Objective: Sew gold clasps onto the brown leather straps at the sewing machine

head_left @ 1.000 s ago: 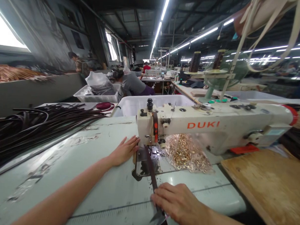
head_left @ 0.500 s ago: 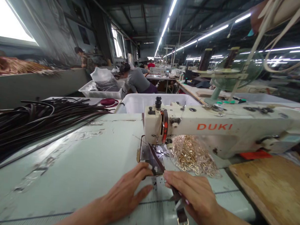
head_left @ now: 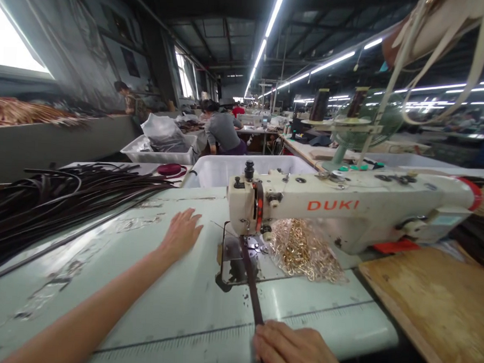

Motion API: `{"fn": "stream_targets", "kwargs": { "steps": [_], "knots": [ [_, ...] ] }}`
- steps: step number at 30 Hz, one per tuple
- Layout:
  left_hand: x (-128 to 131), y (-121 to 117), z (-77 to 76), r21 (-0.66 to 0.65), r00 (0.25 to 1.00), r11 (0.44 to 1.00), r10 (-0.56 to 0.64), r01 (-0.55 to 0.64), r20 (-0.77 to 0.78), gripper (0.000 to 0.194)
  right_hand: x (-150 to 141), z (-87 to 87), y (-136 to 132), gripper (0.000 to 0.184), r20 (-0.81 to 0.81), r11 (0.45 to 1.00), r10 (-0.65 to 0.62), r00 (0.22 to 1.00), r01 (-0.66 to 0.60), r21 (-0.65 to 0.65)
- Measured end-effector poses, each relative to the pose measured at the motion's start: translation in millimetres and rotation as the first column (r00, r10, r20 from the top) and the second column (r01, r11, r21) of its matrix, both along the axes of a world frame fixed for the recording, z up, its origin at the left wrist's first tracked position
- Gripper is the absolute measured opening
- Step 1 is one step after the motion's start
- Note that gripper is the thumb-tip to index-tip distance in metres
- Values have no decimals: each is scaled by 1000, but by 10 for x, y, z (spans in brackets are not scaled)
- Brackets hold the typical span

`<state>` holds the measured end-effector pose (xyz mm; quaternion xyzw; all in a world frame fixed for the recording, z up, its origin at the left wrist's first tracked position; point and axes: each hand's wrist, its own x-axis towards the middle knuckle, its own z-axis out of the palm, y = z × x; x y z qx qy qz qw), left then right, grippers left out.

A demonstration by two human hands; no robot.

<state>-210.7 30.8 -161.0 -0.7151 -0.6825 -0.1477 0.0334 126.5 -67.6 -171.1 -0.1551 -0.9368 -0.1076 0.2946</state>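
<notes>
While the right hand [head_left: 294, 348] has its fingers bunched close together, pinching the dark strap [head_left: 252, 283] near the front edge, the strap runs up under the head of the DUKI sewing machine [head_left: 345, 210]. Left hand's [head_left: 182, 233] just kinda flat on the pale green table [head_left: 188, 313], fingers a bit spread, gripping nothing, left of the needle area. Bag of gold metal clasps [head_left: 303, 251] sits right of the strap, below the machine's arm.
</notes>
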Motion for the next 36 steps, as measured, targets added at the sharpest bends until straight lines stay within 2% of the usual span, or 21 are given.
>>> {"fn": "stream_targets", "kwargs": {
  "steps": [2, 4, 6, 9, 12, 16, 18, 19, 21, 23, 25, 27, 29, 33, 36],
  "knots": [
    [260, -223, 22, 55, 998, 996, -65, 64, 17, 35, -19, -15, 11, 37, 34, 1000, 4, 999, -3, -16],
    [524, -444, -3, 74, 972, 974, -220, 214, 83, 29, -28, 7, 20, 31, 67, 1000, 13, 998, -12, -18],
    [704, -564, -63, 93, 939, 949, -313, 302, 141, 25, -24, 45, 23, 30, 66, 1000, 16, 998, -15, -12],
    [801, -523, -135, 131, 917, 922, -380, 365, 118, 28, -8, 89, 20, 36, 3, 1000, 1, 1000, -1, 3],
    [855, -427, -122, 142, 881, 876, -471, 461, 45, 32, 0, 73, 11, 40, -14, 1000, -8, 1000, 8, 28],
    [1032, -540, -65, 129, 860, 857, -508, 499, 50, 27, 5, 30, 11, 25, 114, 1000, 20, 993, -19, -14],
    [1102, -649, -65, 91, 859, 866, -499, 491, 114, 24, 32, 69, 51, 14, 180, 991, 74, 981, -52, -124],
    [1120, -692, -73, 74, 862, 874, -486, 480, 145, 25, 51, 109, 91, 12, 206, 971, 118, 971, -70, -230],
    [1130, -733, -91, 53, 873, 894, -445, 444, 201, 28, 81, 216, 219, 13, 198, 875, 136, 971, -24, -483],
    [1121, -717, -98, 36, 879, 913, -402, 407, 256, 21, 70, 315, 399, 21, 198, 766, -35, 980, 153, -624],
    [1113, -674, -87, 18, 885, 931, -351, 364, 307, 11, -1, 362, 597, 34, 216, 709, -291, 932, 362, -605],
    [1110, -630, -72, -7, 895, 953, -281, 302, 347, 6, -121, 342, 769, 31, 212, 688, -423, 881, 465, -558],
    [1108, -598, -68, -22, 901, 971, -213, 238, 378, 16, -261, 282, 892, 21, 196, 646, -456, 868, 475, -598],
    [1094, -531, -96, -38, 886, 986, -129, 163, 446, 34, -503, 182, 1011, 19, 259, 495, -468, 845, 493, -715],
    [1093, -467, -106, -69, 866, 985, -104, 157, 488, 33, -611, 166, 1059, 17, 298, 460, -443, 846, 500, -734]
  ]
}}
